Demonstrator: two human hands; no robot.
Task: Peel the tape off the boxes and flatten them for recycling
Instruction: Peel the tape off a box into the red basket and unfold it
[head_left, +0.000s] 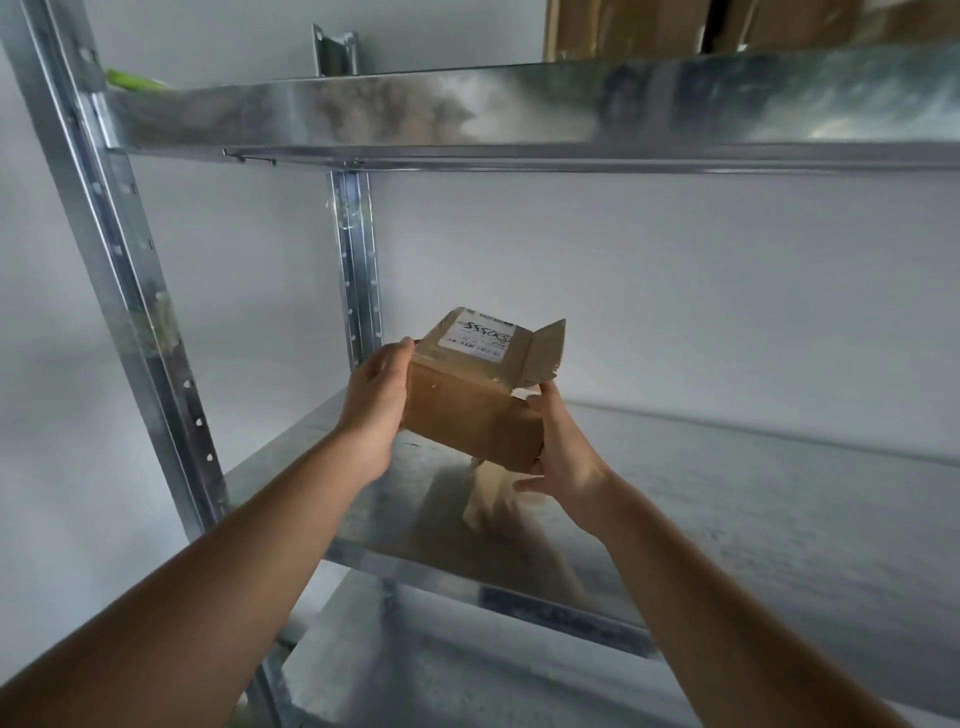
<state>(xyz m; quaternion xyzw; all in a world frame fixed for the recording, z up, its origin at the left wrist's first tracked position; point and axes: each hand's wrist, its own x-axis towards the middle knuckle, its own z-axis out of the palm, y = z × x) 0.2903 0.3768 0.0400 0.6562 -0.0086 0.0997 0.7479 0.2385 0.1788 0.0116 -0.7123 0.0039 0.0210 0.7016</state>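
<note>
You hold a small brown cardboard box (470, 415) w/ both hands above the galvanized metal shelf (727, 519). Your left hand (375, 410) presses flat on its left end, fingers straight; your right hand (563, 452) grips the right end, fingers curled round the corner. One torn flap (545, 351) stands open at the top right. A white label (478, 338) carries a barcode and handwritten marks, approx. "55500", not clear. More cardboard (649, 26) sits on the upper shelf (467, 114); a perforated steel post (356, 270) stands behind.
</note>
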